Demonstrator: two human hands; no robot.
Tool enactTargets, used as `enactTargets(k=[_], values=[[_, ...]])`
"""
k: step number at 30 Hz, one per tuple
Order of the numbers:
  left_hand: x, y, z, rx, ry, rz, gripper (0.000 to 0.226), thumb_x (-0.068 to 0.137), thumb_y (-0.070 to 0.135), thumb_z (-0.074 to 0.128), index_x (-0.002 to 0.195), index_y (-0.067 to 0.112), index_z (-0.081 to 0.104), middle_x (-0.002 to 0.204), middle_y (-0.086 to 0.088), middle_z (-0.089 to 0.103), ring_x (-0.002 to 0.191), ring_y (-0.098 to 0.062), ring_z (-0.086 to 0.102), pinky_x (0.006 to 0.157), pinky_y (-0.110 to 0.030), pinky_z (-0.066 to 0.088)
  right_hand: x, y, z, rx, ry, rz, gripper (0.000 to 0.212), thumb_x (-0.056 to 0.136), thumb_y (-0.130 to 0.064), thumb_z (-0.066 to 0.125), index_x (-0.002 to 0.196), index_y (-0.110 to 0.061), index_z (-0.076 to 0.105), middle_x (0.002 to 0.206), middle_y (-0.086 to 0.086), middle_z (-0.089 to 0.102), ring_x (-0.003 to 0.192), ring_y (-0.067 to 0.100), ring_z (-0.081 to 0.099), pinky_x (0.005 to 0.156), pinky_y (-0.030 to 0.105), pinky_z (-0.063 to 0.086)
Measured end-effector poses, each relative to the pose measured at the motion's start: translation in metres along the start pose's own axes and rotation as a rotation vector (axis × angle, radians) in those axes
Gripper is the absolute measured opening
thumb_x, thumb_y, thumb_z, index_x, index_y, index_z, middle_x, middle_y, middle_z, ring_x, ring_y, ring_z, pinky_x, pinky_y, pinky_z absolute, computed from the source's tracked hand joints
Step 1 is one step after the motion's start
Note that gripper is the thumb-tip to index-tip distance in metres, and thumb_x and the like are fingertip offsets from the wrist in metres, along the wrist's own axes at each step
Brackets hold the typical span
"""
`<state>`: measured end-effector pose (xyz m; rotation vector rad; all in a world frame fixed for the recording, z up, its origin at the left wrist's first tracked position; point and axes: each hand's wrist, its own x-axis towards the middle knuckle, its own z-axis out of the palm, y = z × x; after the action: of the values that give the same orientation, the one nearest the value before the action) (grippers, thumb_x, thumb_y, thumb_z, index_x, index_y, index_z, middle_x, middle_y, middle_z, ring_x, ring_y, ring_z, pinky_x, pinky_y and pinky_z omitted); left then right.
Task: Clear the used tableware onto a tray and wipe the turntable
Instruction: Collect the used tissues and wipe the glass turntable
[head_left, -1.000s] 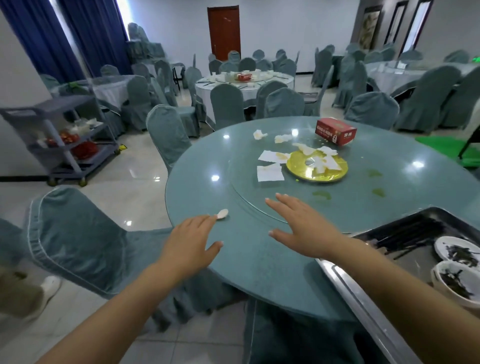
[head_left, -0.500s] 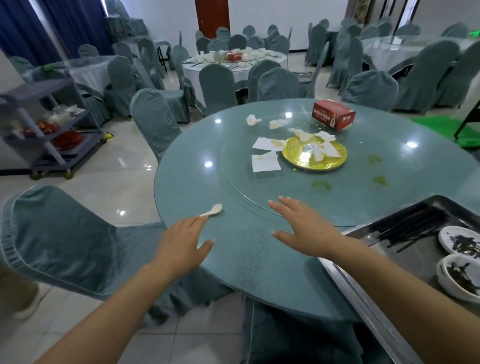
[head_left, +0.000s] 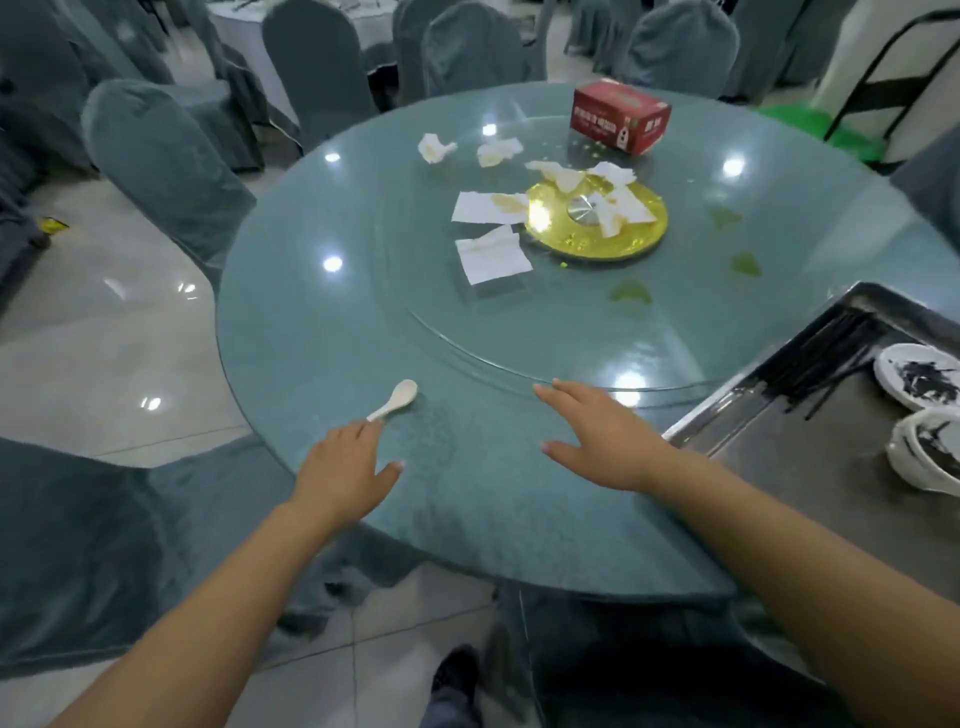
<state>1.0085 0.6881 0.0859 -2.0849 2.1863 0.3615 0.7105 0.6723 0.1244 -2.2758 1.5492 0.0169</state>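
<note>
A white ceramic spoon (head_left: 396, 398) lies on the round teal table (head_left: 311, 332), just outside the glass turntable (head_left: 571, 312). My left hand (head_left: 348, 470) hovers open with its fingertips touching the spoon's handle end. To its right my right hand (head_left: 602, 441) lies flat and open at the turntable's near rim. Used paper napkins (head_left: 491, 254) and a gold centre disc (head_left: 597, 221) sit on the turntable, with green smears (head_left: 631, 293) beside them. At the right edge stands a metal tray (head_left: 779, 452) that holds black chopsticks (head_left: 826, 353) and two dirty bowls (head_left: 919, 376).
A red tissue box (head_left: 618, 117) stands at the far side of the turntable. Covered teal chairs ring the table, one (head_left: 161, 161) at the left and one (head_left: 78, 545) close at my lower left. My shoe (head_left: 457, 670) shows on the tiled floor below.
My view has tilted down and closer to the table. My left hand has drawn back toward me, so the whole spoon now shows, its handle at my fingertips. My right hand has hardly moved.
</note>
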Motion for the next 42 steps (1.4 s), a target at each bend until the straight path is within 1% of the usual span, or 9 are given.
enactTargets(k=[7,12,14,18,23,29,32,39,42], values=[[0.087,-0.057,0.035,-0.067,-0.099,0.028,0.047,0.090,0.045,0.054,0.122,0.011,0.051,0.124,-0.011,0.055,0.111,-0.032,0.052,0.090,-0.042,0.044,0.033,-0.001,0.051,-0.032,-0.119,0.210,0.067,0.097,-0.040,0.046,0.152,-0.022,0.013,0.158,0.009,0.015,0.145,0.024,0.017,0.117,0.034,0.014],[0.130,-0.070,0.047,-0.077,-0.139,0.033,0.048,0.091,0.042,0.057,0.125,0.009,0.054,0.123,-0.016,0.055,0.111,-0.036,0.053,0.089,-0.045,0.046,0.027,-0.006,0.071,-0.099,-0.201,0.248,0.069,0.097,-0.042,0.044,0.153,-0.024,0.006,0.160,0.008,0.007,0.147,0.026,0.010,0.118,0.037,0.011],[0.142,-0.071,0.051,-0.093,-0.150,0.020,0.044,0.090,0.041,0.058,0.122,0.011,0.056,0.120,-0.014,0.057,0.109,-0.036,0.055,0.086,-0.043,0.047,0.026,-0.006,0.074,-0.107,-0.203,0.267,0.070,0.097,-0.043,0.043,0.153,-0.024,0.005,0.160,0.007,0.007,0.147,0.025,0.009,0.118,0.037,0.010],[0.155,-0.067,0.060,-0.081,-0.140,0.035,0.023,0.085,0.034,0.064,0.096,0.014,0.066,0.095,-0.010,0.065,0.090,-0.033,0.061,0.070,-0.037,0.048,0.026,-0.005,0.080,-0.109,-0.197,0.309,0.069,0.097,-0.043,0.042,0.153,-0.025,0.005,0.160,0.008,0.009,0.146,0.025,0.010,0.118,0.037,0.011],[0.161,-0.058,0.070,-0.100,-0.102,-0.003,0.014,0.089,0.020,0.060,0.096,0.010,0.067,0.093,-0.014,0.064,0.088,-0.036,0.061,0.065,-0.035,0.043,0.023,-0.005,0.085,-0.082,-0.220,0.341,0.069,0.097,-0.043,0.043,0.153,-0.024,0.007,0.159,0.009,0.011,0.146,0.026,0.012,0.119,0.039,0.014],[0.142,-0.049,0.063,-0.191,-0.080,0.053,0.013,0.090,0.021,0.061,0.097,0.015,0.069,0.086,-0.008,0.064,0.078,-0.031,0.060,0.061,-0.032,0.041,0.018,-0.011,0.080,0.003,-0.208,0.345,0.068,0.097,-0.043,0.044,0.152,-0.024,0.010,0.159,0.007,0.013,0.146,0.023,0.012,0.119,0.036,0.013],[0.118,-0.030,0.049,-0.254,-0.058,0.132,0.014,0.089,0.024,0.061,0.099,0.017,0.069,0.095,-0.007,0.067,0.086,-0.031,0.063,0.069,-0.036,0.049,0.017,-0.020,0.072,0.066,-0.174,0.329,0.067,0.097,-0.042,0.046,0.152,-0.023,0.014,0.158,0.005,0.017,0.145,0.021,0.016,0.118,0.033,0.015],[0.042,0.049,0.010,-0.304,-0.019,0.370,0.020,0.092,0.028,0.058,0.110,0.023,0.066,0.104,0.001,0.063,0.096,-0.021,0.059,0.073,-0.031,0.041,-0.017,-0.042,0.043,0.281,0.011,0.367,0.062,0.100,-0.037,0.041,0.152,-0.018,0.014,0.149,0.004,0.039,0.135,0.021,0.037,0.107,0.031,0.028],[0.004,0.091,0.001,-0.342,-0.020,0.426,0.020,0.090,0.032,0.060,0.110,0.026,0.064,0.104,0.004,0.062,0.097,-0.019,0.059,0.079,-0.033,0.045,-0.055,-0.040,0.032,0.400,0.128,0.394,0.060,0.100,-0.035,0.041,0.152,-0.020,0.015,0.139,0.002,0.051,0.122,0.022,0.050,0.099,0.034,0.038]])
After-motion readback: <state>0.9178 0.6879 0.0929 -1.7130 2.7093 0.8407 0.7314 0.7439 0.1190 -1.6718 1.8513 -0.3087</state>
